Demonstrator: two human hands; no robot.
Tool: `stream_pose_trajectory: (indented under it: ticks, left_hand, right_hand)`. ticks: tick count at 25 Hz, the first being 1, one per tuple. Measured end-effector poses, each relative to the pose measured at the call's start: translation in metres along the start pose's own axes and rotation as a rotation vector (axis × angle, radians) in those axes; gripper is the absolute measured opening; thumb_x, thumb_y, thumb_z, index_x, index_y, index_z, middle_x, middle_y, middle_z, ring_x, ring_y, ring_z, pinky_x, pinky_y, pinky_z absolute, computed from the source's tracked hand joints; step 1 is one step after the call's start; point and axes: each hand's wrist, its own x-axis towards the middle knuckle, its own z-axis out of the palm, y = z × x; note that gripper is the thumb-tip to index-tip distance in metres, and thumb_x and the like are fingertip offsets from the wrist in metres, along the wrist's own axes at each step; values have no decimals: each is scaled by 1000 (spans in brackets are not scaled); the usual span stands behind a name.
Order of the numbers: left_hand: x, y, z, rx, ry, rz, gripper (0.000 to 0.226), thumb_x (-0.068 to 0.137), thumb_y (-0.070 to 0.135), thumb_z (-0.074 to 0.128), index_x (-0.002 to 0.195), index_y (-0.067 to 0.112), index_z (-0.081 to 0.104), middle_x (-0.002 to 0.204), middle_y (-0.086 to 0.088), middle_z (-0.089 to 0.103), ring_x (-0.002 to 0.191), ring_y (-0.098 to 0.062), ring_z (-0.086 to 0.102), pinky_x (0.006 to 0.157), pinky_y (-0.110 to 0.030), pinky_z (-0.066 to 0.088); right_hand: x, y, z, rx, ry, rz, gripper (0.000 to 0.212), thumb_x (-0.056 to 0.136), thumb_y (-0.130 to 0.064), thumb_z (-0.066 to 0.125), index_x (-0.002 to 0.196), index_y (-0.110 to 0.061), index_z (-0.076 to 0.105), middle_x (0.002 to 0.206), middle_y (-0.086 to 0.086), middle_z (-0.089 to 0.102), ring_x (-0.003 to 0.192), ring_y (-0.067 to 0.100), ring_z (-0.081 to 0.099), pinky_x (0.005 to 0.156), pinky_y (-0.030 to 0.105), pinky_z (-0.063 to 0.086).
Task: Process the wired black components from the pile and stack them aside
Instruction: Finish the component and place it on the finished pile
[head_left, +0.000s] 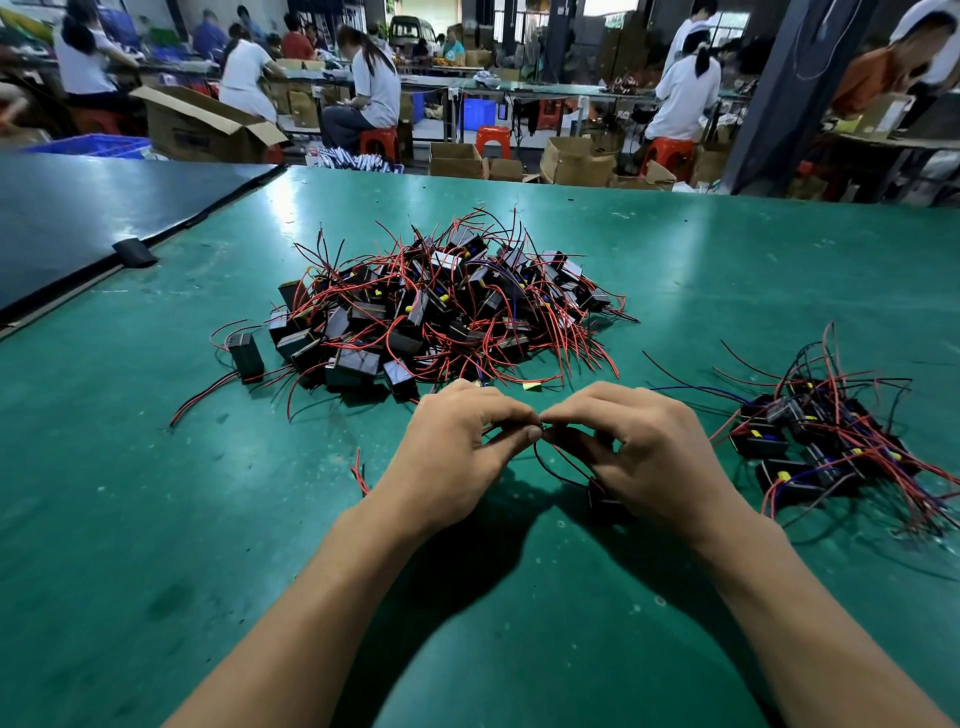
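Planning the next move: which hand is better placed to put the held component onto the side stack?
Probably the right hand: the component lies just under it, and the stack is on its side. The left hand only pinches the wires.

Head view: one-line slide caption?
The left hand and right hand pinch wires of one component; pile ahead, processed stack to the right.

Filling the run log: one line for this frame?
left hand + right hand: pinch wires | component: below right hand | pile: ahead | stack: right side
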Motion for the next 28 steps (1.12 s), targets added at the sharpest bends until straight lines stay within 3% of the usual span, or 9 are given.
stream_pose_trajectory:
  ticks: [9,13,15,18,21,24,28]
  left_hand:
    - [-1,-1,-2,9,-21,-3,6,85,25,75,91,25,78,83,11,72,84,-20,58,79,-47,47]
    - [0,0,-2,53,-7,64,8,85,26,75,91,22,78,80,11,71,79,-20,57,74,-49,48]
    - [0,-1,-1,94,33,107,10,86,27,72,90,20,78,78,10,70,76,-20,56,72,-50,48]
    - [0,1,1,125,100,135,10,86,26,71,89,20,78,77,9,70,73,-20,56,71,-48,48]
    - [-2,5,4,141,117,131,11,87,28,71,90,20,78,79,8,71,76,-20,57,71,-47,49]
    - [-2,5,1,157,88,88,22,84,31,74,102,19,77,96,4,72,91,-19,62,83,-43,51]
    - [0,-8,-16,249,133,-122,31,90,36,67,114,18,71,110,2,69,103,-14,61,94,-32,48]
  right_hand:
    - [2,1,-2,73,-38,35,21,91,-35,66,94,-19,78,87,-7,71,64,11,55,57,40,52]
    - [2,-2,-3,117,-54,96,9,88,-31,74,88,-22,76,80,-16,65,62,-2,48,59,33,49]
    - [3,-6,1,255,-63,269,6,86,-27,77,82,-26,73,73,-17,65,55,1,48,56,24,43]
    - [9,-13,5,600,-85,633,13,88,-19,74,76,-16,70,63,-9,58,46,4,41,48,16,31]
    - [12,-15,5,873,-80,905,13,87,-11,71,74,-10,67,54,-3,49,38,8,31,38,17,22]
    - [11,-12,4,852,-56,969,14,86,-12,71,73,-10,67,50,-5,49,35,9,33,37,14,24]
    - [7,8,-3,717,137,1010,18,84,-18,76,68,-15,69,57,-5,56,35,8,36,35,15,26]
